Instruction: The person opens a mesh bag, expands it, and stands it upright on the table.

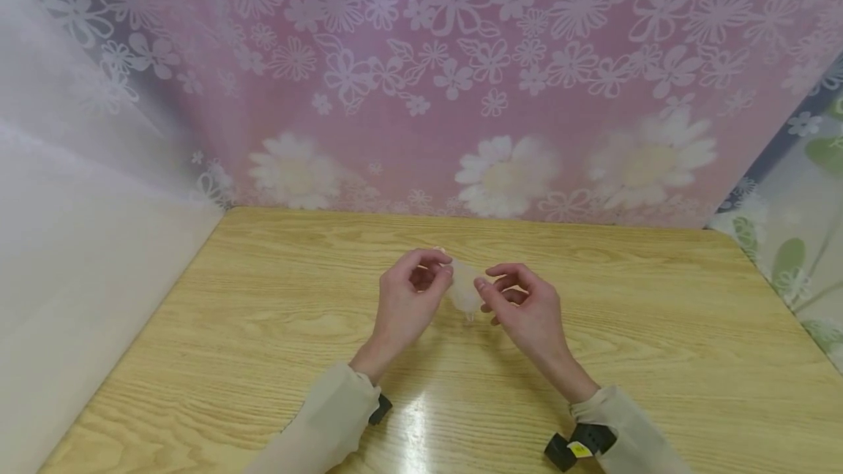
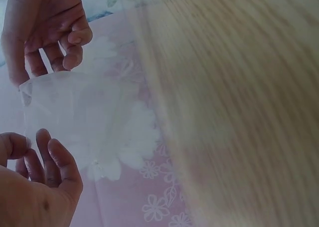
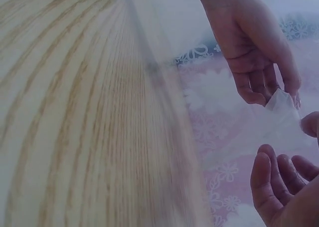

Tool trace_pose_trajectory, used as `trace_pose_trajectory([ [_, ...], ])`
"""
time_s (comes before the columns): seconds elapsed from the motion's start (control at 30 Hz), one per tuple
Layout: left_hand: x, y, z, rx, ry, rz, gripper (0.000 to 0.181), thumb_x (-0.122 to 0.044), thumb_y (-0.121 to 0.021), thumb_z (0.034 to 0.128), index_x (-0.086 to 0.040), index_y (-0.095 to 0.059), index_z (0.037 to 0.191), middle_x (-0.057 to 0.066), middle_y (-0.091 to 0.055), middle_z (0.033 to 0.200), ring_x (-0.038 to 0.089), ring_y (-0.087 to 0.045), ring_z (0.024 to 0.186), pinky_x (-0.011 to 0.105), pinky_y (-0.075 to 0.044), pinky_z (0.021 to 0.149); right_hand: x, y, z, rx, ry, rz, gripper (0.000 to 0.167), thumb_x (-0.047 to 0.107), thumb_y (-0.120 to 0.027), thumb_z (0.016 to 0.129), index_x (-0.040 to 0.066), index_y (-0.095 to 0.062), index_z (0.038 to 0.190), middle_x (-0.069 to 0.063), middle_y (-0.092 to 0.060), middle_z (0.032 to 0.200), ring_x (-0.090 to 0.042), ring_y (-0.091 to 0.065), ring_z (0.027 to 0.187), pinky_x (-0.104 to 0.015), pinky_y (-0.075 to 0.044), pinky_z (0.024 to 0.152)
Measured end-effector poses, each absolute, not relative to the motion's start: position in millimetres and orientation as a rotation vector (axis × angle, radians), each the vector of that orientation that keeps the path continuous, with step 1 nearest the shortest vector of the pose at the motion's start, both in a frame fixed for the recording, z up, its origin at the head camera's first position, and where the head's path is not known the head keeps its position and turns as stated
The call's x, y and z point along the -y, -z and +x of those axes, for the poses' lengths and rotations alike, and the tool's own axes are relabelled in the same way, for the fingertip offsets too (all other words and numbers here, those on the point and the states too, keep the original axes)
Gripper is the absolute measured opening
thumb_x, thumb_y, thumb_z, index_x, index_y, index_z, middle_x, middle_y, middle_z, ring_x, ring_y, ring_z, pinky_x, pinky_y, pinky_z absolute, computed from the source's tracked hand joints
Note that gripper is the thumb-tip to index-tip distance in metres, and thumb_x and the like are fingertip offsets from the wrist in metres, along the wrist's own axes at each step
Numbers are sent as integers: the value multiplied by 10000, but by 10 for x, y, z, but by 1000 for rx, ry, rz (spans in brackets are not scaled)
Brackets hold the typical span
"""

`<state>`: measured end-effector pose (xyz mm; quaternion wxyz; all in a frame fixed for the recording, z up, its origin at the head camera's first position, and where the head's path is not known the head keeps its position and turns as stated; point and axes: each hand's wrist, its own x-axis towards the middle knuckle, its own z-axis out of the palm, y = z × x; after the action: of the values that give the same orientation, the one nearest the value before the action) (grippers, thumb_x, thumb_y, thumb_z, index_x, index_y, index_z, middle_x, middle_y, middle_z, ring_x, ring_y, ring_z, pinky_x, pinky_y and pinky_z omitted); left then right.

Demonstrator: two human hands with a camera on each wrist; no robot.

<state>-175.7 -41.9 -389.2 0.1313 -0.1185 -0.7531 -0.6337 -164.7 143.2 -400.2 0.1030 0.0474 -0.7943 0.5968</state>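
Observation:
Between the two hands hangs a thin, translucent whitish sheet [image 1: 465,297], soft and slightly creased; whether it is a bag cannot be told. A narrow clear bit dangles from its lower end in the head view. The left hand [image 1: 413,291] pinches its left edge between thumb and index finger, and the right wrist view shows this hand [image 3: 259,57] at a peaked corner of the sheet [image 3: 281,112]. At the opposite edge the right hand [image 1: 523,306] grips with its thumb, its other fingers spread and curved. The left wrist view shows both hands at the sheet [image 2: 65,105].
A wood-grain table [image 1: 230,335] lies under the hands. Behind it hangs a pink flowered curtain [image 1: 395,115]; a pale curtain [image 1: 85,225] borders the left side and a leaf-patterned one [image 1: 797,262] the right. Each wrist wears a black device [image 1: 579,446] by a light sleeve.

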Motion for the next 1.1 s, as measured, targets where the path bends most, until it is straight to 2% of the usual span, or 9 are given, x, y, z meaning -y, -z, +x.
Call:
trace_pose_trajectory([
  [0.2,413,3903,-1746,2166,1850,-365,95,-77,-704,943,-86,-730,1034,70,-672,882,101,-695,755,228,-595,705,-1429,4009,-1639,2353,-1853,143,273,148,-764,931,42,-650,1155,-128,-662,850,-313,-749,666,-415,-618,568],
  [0.4,425,3922,-1753,2217,1796,-340,90,-96,-696,947,-88,-732,1029,37,-674,882,116,-679,783,234,-587,707,-1442,4028,-1639,2278,-1848,119,179,30,-729,925,17,-679,1096,-89,-633,828,-265,-735,660,-347,-610,549],
  [0.6,447,3914,-1761,2369,1649,-342,121,-160,-744,925,-146,-726,1044,8,-660,953,117,-664,864,245,-580,710,-1454,4026,-1653,2249,-1772,108,126,25,-744,912,27,-714,1034,-93,-649,853,-182,-696,677,-361,-613,563],
  [0.8,470,3879,-1772,2438,1443,-480,161,-177,-773,912,-138,-707,1054,57,-613,1040,175,-656,878,347,-596,725,-1454,4024,-1651,2271,-1687,180,116,87,-759,922,65,-733,1032,-145,-711,864,-97,-666,692,-247,-566,545],
  [0.93,468,3885,-1777,2428,1410,-520,80,-136,-747,925,-121,-697,986,45,-622,997,151,-679,818,285,-597,706,-1440,4026,-1643,2277,-1673,202,122,113,-765,923,65,-739,1032,-142,-723,872,-60,-659,699,-215,-546,543],
  [1.1,454,3924,-1768,2395,1476,-473,48,-91,-714,932,-126,-685,950,15,-644,943,102,-659,770,206,-572,685,-1430,4034,-1633,2282,-1673,178,147,124,-777,917,49,-737,1037,-138,-723,870,-100,-658,683,-229,-550,524],
])
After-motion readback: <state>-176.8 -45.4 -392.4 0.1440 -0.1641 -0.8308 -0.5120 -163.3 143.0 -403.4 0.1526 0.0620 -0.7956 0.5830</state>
